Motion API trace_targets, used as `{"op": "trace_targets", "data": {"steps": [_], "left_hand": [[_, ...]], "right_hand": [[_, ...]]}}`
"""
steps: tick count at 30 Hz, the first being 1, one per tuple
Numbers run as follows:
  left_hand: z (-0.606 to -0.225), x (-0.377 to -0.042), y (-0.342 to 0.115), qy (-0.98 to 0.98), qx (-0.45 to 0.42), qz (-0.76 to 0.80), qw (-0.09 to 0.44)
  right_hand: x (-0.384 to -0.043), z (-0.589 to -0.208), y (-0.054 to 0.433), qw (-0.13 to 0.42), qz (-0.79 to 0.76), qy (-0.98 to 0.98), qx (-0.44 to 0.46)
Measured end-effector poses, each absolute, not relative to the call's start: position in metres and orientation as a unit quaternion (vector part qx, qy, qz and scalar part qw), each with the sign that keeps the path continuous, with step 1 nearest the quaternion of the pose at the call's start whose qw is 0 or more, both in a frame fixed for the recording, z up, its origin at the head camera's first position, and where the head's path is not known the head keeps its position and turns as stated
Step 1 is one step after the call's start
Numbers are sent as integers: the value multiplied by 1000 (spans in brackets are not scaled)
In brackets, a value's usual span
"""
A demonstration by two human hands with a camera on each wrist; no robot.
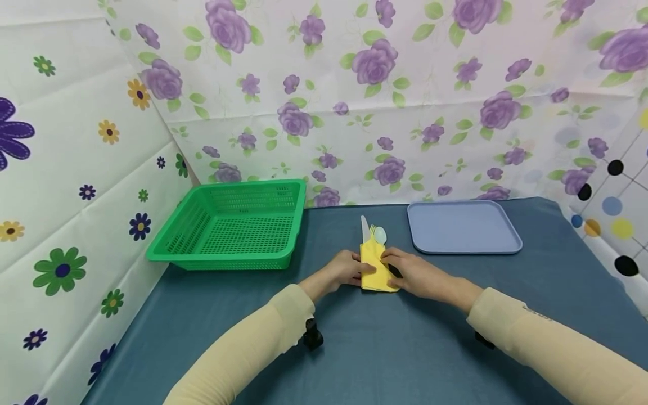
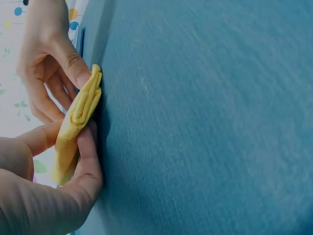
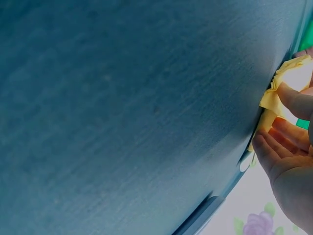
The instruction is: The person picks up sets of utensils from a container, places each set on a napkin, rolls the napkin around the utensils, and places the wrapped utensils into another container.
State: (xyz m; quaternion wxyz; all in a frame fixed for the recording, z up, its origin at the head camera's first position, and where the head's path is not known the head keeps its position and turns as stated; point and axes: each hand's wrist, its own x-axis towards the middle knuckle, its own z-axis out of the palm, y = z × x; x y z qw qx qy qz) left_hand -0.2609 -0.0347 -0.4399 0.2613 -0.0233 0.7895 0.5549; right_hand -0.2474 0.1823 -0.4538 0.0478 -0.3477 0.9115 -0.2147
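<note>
A folded yellow napkin [image 1: 371, 256] lies on the blue-covered table, wrapped round the lower parts of a pale knife [image 1: 365, 228], a yellow fork [image 1: 372, 230] and a pale spoon [image 1: 381, 235]. Their upper ends stick out at its far end; the handles are hidden. My left hand [image 1: 347, 268] grips the napkin's left side, thumb on top and fingers along the edge. On the opposite side, my right hand [image 1: 417, 274] pinches the right edge between thumb and fingers. Stacked folds of the napkin [image 2: 84, 105] show at its near end in the left wrist view.
To the left at the back sits a green perforated basket [image 1: 228, 261]. A blue-grey tray [image 1: 463, 225] lies at the back right. Flowered cloth walls [image 1: 324, 84] rise behind the table [image 1: 354, 360] and along its left side; a dotted cloth [image 1: 612, 225] hangs on the right.
</note>
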Motion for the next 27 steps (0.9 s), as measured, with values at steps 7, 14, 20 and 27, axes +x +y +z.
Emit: {"op": "trace_targets", "data": {"steps": [7,14,20,27], "left_hand": [[-442,-260,-31,790,-24,554,263],[-443,-256,-30,781,-12,570,254],[-448,-253,-31,736,16,624,263],[-452,-250,-31,681,48,679,270]], "right_hand": [[-248,-457,185,43,-222,910,-348],[-248,-458,185,31,-223,909,-352],[-246,-455,185,19,-225,910,-349],[-241,-446,187,-11,-199,911,-361]]}}
